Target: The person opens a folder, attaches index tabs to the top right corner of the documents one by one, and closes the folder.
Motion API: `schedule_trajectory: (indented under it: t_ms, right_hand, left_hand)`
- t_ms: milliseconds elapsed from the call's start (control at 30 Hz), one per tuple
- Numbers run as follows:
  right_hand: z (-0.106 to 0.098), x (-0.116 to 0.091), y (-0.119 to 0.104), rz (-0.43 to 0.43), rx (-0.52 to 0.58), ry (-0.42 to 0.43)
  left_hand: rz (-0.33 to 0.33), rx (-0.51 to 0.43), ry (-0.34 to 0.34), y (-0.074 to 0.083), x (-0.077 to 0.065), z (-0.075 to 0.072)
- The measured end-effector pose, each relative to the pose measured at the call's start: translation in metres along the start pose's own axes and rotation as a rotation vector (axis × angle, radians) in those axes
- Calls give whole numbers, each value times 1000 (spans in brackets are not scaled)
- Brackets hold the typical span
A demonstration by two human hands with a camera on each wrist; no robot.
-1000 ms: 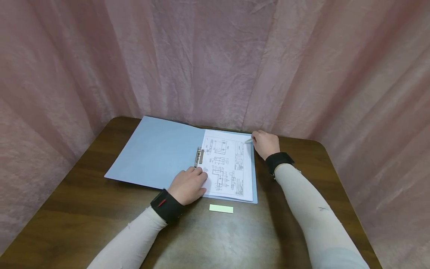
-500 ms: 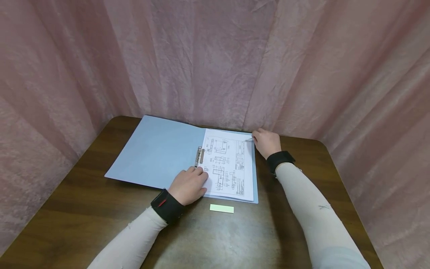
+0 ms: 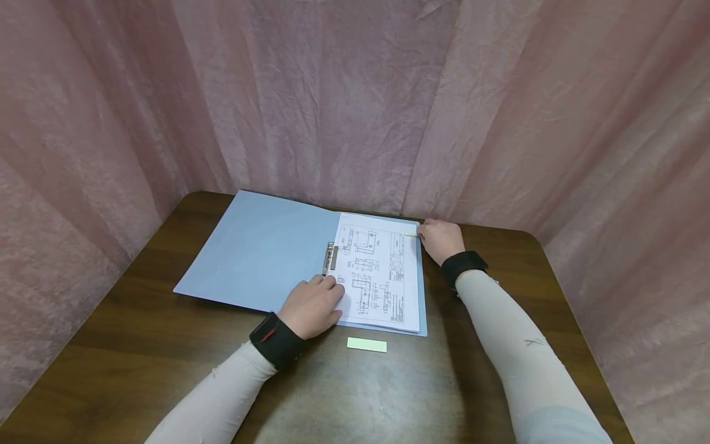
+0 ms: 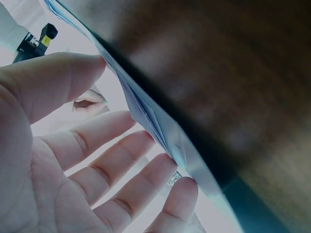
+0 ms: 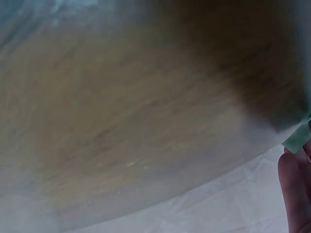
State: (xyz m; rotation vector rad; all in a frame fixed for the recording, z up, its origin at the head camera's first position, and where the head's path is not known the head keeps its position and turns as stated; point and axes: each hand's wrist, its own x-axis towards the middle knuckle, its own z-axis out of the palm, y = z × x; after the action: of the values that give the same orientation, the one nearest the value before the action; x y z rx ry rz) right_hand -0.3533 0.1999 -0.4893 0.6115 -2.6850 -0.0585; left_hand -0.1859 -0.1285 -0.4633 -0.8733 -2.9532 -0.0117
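Note:
A light blue folder [image 3: 266, 246] lies spread on the table, with sheets of technical drawings [image 3: 377, 302] on its right half beside a metal clip [image 3: 328, 256]. My left hand [image 3: 312, 306] rests on the lower left of the sheets. In the left wrist view, its fingertips [image 4: 163, 167] touch the paper, fingers apart and gently bent. At the top right edge of the sheets my right hand [image 3: 440, 239] pinches a pale green sticky note [image 3: 410, 234]. Only part of that sticky note [image 5: 297, 139] shows in the right wrist view, between fingers at the frame's edge.
A light green pad of sticky notes [image 3: 367, 345] lies on the brown wooden table [image 3: 166, 370], just below the folder. Pink curtains [image 3: 344, 105] hang behind the table and along both sides.
My right hand has lowered slightly at the sheet's edge, and the sticky note now lies flatter against the paper. The left hand stays where it was.

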Motion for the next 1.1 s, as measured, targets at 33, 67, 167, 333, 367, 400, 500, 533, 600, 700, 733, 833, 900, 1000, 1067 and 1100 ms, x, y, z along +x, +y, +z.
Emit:
schedule_trajectory:
  t_ms: [33,67,167,333,367,400,500,533,600,700,733,833,900,1000,1067,1100]
  right_hand:
    - [0,0,0,-2,-2,-2]
    - [1,0,0,-4,-3,-2]
    - [1,-1,0,-7,-4,-2]
    - [1,-1,0,0,-6,-10]
    - [1,-1,0,2,-6,-11]
    - [1,-1,0,3,-3,-14]
    - [1,-1,0,9,1,-20]
    - [1,-1,0,10,2,-22]
    - [2,-1,0,11,4,-22]
    - [3,-2,1,11,1,-18]
    - [3,-2,1,12,3,-18]
    - [4,-3,1,13,8,-19]
    - [3,-4,1,12,12,-20]
    - [3,-5,1,9,19,-24]
    - [3,-5,0,8,23,-32]
    - [3,-6,0,9,22,-36]
  left_hand:
    - [-1,1,-1,0,0,0]
    - [-1,1,-1,0,0,0]
    - [-1,4,-3,1,0,-1]
    - [-4,-7,-7,1,0,-3]
    - [-5,-11,-8,2,0,-3]
    - [-5,-13,-9,2,0,-3]
    - [-3,-11,-8,2,0,-4]
    - [-2,-11,-7,2,-1,-4]
    - [0,-9,-6,1,-1,-4]
    - [0,-10,-3,2,-1,-4]
    - [1,-11,-4,2,-1,-3]
    - [1,-14,-5,2,-1,-2]
    - [0,-14,-2,2,-1,-1]
    - [-1,-9,6,1,-1,1]
    - [-4,-11,13,1,-1,3]
    - [-5,-8,15,1,-1,4]
